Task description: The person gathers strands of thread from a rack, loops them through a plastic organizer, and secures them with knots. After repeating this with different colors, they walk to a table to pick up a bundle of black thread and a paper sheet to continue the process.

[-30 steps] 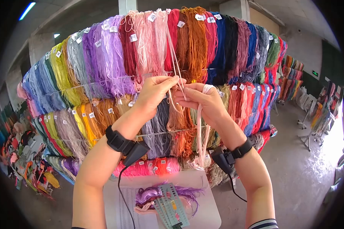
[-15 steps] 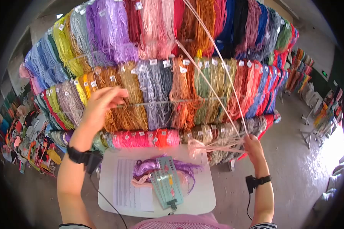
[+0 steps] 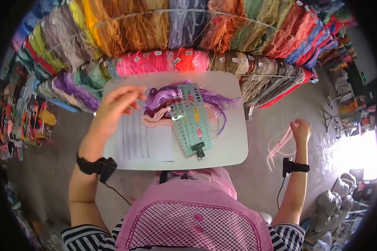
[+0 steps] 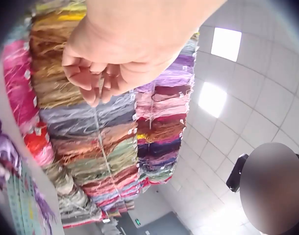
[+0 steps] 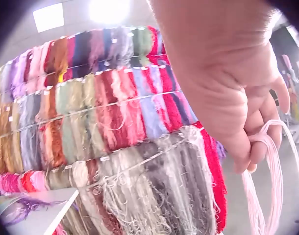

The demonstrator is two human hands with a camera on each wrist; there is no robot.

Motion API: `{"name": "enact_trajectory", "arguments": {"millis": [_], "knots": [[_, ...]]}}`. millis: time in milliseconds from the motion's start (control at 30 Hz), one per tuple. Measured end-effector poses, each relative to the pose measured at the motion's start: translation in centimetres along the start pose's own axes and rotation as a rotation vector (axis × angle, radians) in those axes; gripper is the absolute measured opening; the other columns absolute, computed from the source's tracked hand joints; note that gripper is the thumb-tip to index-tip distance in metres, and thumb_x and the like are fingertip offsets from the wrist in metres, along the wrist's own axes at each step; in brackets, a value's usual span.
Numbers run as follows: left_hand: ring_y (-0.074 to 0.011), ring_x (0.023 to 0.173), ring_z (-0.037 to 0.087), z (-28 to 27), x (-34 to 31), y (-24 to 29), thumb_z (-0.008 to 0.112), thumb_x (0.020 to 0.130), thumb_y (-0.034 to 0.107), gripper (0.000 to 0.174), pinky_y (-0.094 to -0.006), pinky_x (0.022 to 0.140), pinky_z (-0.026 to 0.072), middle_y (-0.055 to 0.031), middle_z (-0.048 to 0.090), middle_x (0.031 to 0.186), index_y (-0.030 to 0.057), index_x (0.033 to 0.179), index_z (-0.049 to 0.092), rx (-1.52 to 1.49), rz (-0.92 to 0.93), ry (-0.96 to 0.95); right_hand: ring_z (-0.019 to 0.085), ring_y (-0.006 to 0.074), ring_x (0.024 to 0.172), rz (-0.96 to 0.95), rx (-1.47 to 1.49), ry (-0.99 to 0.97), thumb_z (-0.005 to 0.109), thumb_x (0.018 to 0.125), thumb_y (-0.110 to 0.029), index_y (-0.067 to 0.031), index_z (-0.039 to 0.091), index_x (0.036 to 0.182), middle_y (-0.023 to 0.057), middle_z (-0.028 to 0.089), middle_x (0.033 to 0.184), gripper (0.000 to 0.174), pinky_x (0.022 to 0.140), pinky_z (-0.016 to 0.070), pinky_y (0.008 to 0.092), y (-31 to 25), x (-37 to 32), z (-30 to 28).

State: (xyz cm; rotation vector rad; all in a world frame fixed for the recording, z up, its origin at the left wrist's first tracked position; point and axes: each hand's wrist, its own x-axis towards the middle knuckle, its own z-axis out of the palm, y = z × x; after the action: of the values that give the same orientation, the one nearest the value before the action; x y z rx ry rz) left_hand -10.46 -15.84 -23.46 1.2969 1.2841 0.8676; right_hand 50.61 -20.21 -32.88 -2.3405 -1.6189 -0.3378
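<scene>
Off to the right of the small white table, my right hand [image 3: 300, 130] grips a bundle of pale pink thread [image 3: 280, 144], which dangles over the floor. In the right wrist view the thread [image 5: 274, 181] loops over the curled fingers and hangs down in strands. My left hand [image 3: 115, 106], fingers loosely bent, hovers over the table's left side. Nothing shows in its grasp in the left wrist view, where the hand [image 4: 120, 54] overlaps the hanging skeins. On the table lie teal perforated thread cards [image 3: 192, 121] with a black binder clip [image 3: 199, 148], across purple skeins [image 3: 165, 98] and pale pink ones [image 3: 155, 121].
A printed sheet [image 3: 140, 144] lies on the white table [image 3: 226, 154]. Behind it stands a curved rack of hanging skeins [image 3: 188, 27], sorted by color and tagged. A pink checked apron [image 3: 188, 217] covers the person's front. Grey sacks [image 3: 337, 201] lie on the floor at right.
The hands, together at the rack a second ago, have parted. My right hand has pulled the pale pink thread off the rack, down and right. The head view has tilted down.
</scene>
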Motion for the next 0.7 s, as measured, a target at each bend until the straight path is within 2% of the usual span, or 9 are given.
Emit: {"name": "enact_trajectory", "arguments": {"millis": [33, 133, 167, 233, 333, 400, 433, 467, 700], "knots": [[-0.0043, 0.077, 0.055, 0.9, 0.0, -1.7, 0.055, 0.096, 0.026, 0.029, -0.0175, 0.065, 0.0413, 0.0009, 0.066, 0.100, 0.0067, 0.114, 0.066, -0.055, -0.039, -0.052, 0.063, 0.0239, 0.071, -0.152, 0.236, 0.187, 0.064, 0.077, -0.019, -0.0037, 0.066, 0.078, 0.0098, 0.068, 0.081, 0.015, 0.072, 0.0501, 0.0333, -2.1, 0.6, 0.5], [-0.0047, 0.077, 0.056, 3.4, 1.2, -5.1, 0.056, 0.095, 0.027, 0.030, -0.0174, 0.064, 0.0420, 0.0001, 0.066, 0.100, 0.0068, 0.116, 0.066, -0.151, -0.155, -0.132, 0.047, 0.0070, 0.064, 0.178, 1.326, -0.133, 0.053, 0.092, -0.013, -0.0028, 0.060, 0.080, -0.0015, 0.058, 0.074, 0.017, 0.061, 0.0408, 0.0221, -13.5, 1.4, -1.3], [-0.0051, 0.077, 0.057, 4.2, 1.4, -6.0, 0.057, 0.095, 0.027, 0.031, -0.0177, 0.064, 0.0431, -0.0009, 0.067, 0.100, 0.0068, 0.117, 0.065, -0.183, -0.239, -0.177, 0.049, 0.0067, 0.067, 0.187, 1.188, -0.235, 0.057, 0.093, -0.017, -0.0015, 0.061, 0.087, -0.0019, 0.057, 0.074, 0.017, 0.060, 0.0401, 0.0231, -16.4, 1.8, -1.9], [-0.0059, 0.076, 0.059, 5.3, 2.5, -7.7, 0.057, 0.095, 0.027, 0.031, -0.0184, 0.064, 0.0449, -0.0022, 0.067, 0.100, 0.0073, 0.118, 0.064, -0.273, -0.299, -0.154, 0.054, 0.0070, 0.070, -0.082, 1.173, -0.293, 0.064, 0.091, -0.014, -0.0013, 0.063, 0.095, 0.0003, 0.061, 0.076, 0.013, 0.064, 0.0429, 0.0224, -21.5, 1.7, -0.1], [-0.0096, 0.073, 0.064, 6.5, 4.0, -9.6, 0.061, 0.093, 0.027, 0.032, -0.0219, 0.065, 0.0516, -0.0076, 0.068, 0.099, 0.0065, 0.117, 0.064, -0.426, -0.381, -0.122, 0.068, 0.0175, 0.085, -0.395, 1.030, -0.413, 0.055, 0.092, -0.002, -0.0002, 0.059, 0.118, 0.0108, 0.068, 0.095, 0.026, 0.075, 0.0514, 0.0305, -28.9, -0.9, 1.2], [-0.0124, 0.071, 0.067, 7.3, 4.8, -10.6, 0.064, 0.091, 0.028, 0.030, -0.0247, 0.065, 0.0556, -0.0108, 0.069, 0.098, 0.0046, 0.110, 0.064, -0.554, -0.466, -0.111, 0.067, 0.0178, 0.074, -0.459, 1.025, -0.563, 0.056, 0.093, -0.009, -0.0024, 0.051, 0.109, 0.0094, 0.069, 0.082, 0.017, 0.067, 0.0513, 0.0303, -32.5, -2.9, 2.5], [-0.0124, 0.071, 0.067, 7.5, 4.9, -10.5, 0.064, 0.091, 0.028, 0.030, -0.0247, 0.065, 0.0556, -0.0108, 0.069, 0.098, 0.0046, 0.110, 0.064, -0.563, -0.470, -0.100, 0.065, 0.0164, 0.064, -0.357, 0.993, -0.769, 0.057, 0.094, -0.014, -0.0047, 0.046, 0.102, 0.0076, 0.068, 0.075, 0.017, 0.058, 0.0494, 0.0295, -34.1, -3.6, 2.2], [-0.0136, 0.071, 0.068, 7.8, 5.0, -10.4, 0.064, 0.090, 0.027, 0.030, -0.0262, 0.065, 0.0570, -0.0122, 0.069, 0.098, 0.0039, 0.108, 0.064, -0.599, -0.501, -0.088, 0.062, 0.0144, 0.058, -0.344, 1.052, -0.817, 0.057, 0.094, -0.017, -0.0047, 0.051, 0.102, 0.0076, 0.068, 0.074, 0.016, 0.054, 0.0474, 0.0290, -34.7, -4.5, 3.7], [-0.0164, 0.069, 0.068, 10.1, 4.9, -10.4, 0.062, 0.091, 0.026, 0.028, -0.0277, 0.064, 0.0583, -0.0100, 0.067, 0.090, 0.0019, 0.105, 0.063, -0.693, -0.496, 0.003, 0.064, 0.0250, 0.061, -0.327, 0.813, -0.683, 0.065, 0.086, -0.024, -0.0053, 0.065, 0.085, 0.0082, 0.068, 0.074, 0.019, 0.058, 0.0500, 0.0367, -36.3, -5.5, 8.0]]}}
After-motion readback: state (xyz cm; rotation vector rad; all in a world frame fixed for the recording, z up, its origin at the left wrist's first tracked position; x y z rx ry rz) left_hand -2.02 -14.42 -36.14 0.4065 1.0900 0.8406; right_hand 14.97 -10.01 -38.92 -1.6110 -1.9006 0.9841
